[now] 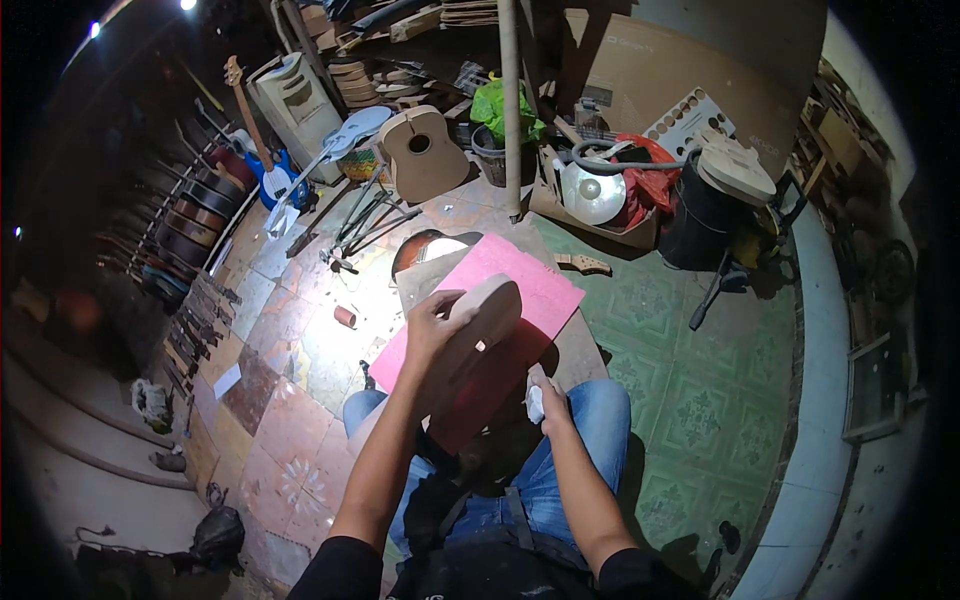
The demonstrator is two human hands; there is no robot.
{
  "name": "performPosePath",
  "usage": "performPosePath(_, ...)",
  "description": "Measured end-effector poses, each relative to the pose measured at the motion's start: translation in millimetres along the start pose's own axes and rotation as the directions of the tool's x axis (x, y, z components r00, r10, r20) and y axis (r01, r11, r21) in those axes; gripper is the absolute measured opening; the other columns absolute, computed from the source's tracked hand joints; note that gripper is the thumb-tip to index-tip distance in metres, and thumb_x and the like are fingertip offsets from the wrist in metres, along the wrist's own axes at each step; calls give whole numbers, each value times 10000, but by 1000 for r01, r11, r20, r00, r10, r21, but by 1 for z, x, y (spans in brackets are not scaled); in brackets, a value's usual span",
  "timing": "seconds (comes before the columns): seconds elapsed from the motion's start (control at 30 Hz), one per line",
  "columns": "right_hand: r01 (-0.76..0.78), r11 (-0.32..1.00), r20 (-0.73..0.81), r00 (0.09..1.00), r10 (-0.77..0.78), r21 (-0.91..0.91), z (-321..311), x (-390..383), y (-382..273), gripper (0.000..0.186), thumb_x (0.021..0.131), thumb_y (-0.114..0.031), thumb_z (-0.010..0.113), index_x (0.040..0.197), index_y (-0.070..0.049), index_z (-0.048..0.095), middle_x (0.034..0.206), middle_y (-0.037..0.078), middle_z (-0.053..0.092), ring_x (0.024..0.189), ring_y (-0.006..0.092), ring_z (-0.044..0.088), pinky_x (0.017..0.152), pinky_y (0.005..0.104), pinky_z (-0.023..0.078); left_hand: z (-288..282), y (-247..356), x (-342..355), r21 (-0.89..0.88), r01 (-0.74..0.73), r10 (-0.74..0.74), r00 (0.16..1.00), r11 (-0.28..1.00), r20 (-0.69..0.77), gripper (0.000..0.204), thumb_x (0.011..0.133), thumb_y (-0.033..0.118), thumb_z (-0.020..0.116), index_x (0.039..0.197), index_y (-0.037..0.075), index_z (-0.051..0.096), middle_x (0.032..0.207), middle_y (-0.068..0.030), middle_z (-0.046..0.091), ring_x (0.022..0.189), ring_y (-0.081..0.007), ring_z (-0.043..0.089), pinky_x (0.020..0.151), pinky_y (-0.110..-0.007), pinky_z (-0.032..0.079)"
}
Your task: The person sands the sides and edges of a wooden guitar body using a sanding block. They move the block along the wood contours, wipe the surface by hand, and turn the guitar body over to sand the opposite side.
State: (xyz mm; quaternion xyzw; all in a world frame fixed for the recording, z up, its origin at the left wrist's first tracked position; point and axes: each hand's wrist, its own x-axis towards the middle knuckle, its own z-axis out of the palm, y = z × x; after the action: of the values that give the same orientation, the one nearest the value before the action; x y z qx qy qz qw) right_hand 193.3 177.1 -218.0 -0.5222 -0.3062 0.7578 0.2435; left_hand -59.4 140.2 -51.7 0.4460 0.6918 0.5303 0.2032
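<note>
An unfinished wooden guitar body (494, 304) stands tilted on its edge over a pink sheet (545, 290), its pale rim facing up and its broad face in shadow. My left hand (432, 325) grips its upper left edge, fingers bent over the rim. Beside my right knee, apart from the wood, my right hand (550, 402) is closed on a crumpled white piece (535, 404); I cannot tell whether it is cloth or paper. Part of a sunburst guitar body (420, 250) shows beyond the pink sheet.
A guitar headstock (583, 264) and a reddish-brown roll (345, 316) lie nearby on the floor. An acoustic guitar body (424, 160) leans at the back, near a pole (510, 110). A black bin (692, 215) stands right; a blue guitar (278, 180) stands left.
</note>
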Motion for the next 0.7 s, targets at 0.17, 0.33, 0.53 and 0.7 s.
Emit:
performPosePath(0.17, 27, 1000, 125, 992, -28, 7, -12, 9, 13, 284, 925, -364, 677, 1088, -133, 645, 871, 45, 661, 740, 172, 655, 650, 335, 525, 14, 8, -2, 17, 76, -75, 995, 997, -61, 444, 797, 296, 862, 1096, -12, 747, 1024, -149, 769, 943, -215, 740, 861, -328, 566)
performPosePath(0.33, -119, 949, 418, 908, -15, 293, -12, -6, 10, 537, 947, -409, 606, 1380, -94, 590, 1188, 117, 710, 868, 230, 704, 682, 359, 575, -10, -2, -52, 194, 89, -75, 994, 977, -77, 452, 788, 250, 849, 1141, -1, 720, 1050, -157, 753, 973, -317, 725, 896, -390, 557)
performPosePath(0.53, -324, 876, 602, 797, 50, 357, 10, -83, -34, 540, 956, -346, 592, 1392, -31, 553, 1138, 150, 708, 980, 292, 701, 853, 439, 571, 6, 31, -149, 302, -233, 321, 902, 924, -288, 427, 755, 95, 843, 1154, 50, 698, 1138, -138, 713, 1076, -340, 650, 950, -442, 505)
performPosePath(0.7, -454, 868, 723, 666, 182, 201, -6, -94, -9, 513, 956, -377, 601, 1386, -105, 537, 1126, 110, 702, 899, 250, 718, 789, 412, 606, 24, 29, -178, 2, -142, 141, 990, 990, 28, 446, 885, 179, 766, 1288, 18, 661, 1253, -160, 688, 1179, -341, 632, 1056, -421, 472)
